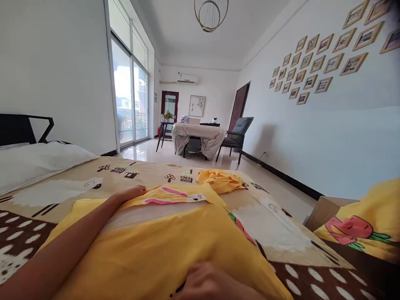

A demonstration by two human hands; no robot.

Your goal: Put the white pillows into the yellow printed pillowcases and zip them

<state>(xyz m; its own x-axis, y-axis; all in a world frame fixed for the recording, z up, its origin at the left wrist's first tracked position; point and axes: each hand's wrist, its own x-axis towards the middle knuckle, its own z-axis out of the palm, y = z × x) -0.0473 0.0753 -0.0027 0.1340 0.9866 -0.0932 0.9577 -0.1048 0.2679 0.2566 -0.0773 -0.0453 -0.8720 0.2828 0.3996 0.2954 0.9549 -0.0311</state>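
Observation:
A yellow pillowcase-like cloth (150, 237) with a rabbit and carrot print lies spread on the patterned bed sheet (281, 233). Something white shows through an opening near its far edge. My left hand (133, 192) rests at that far edge on the left, its fingers bent over the yellow fabric; what they grip, if anything, is hidden. Close to me at the bottom, my right hand (206, 281) is closed on the near part of the same cloth. Beyond it lies a crumpled yellow cloth (220, 181).
A white pillow (40, 162) lies at the left. On the right, a cardboard box (325, 208) holds more yellow carrot-print fabric (368, 221). Farther back stand a covered table (198, 131) and a dark chair (239, 133).

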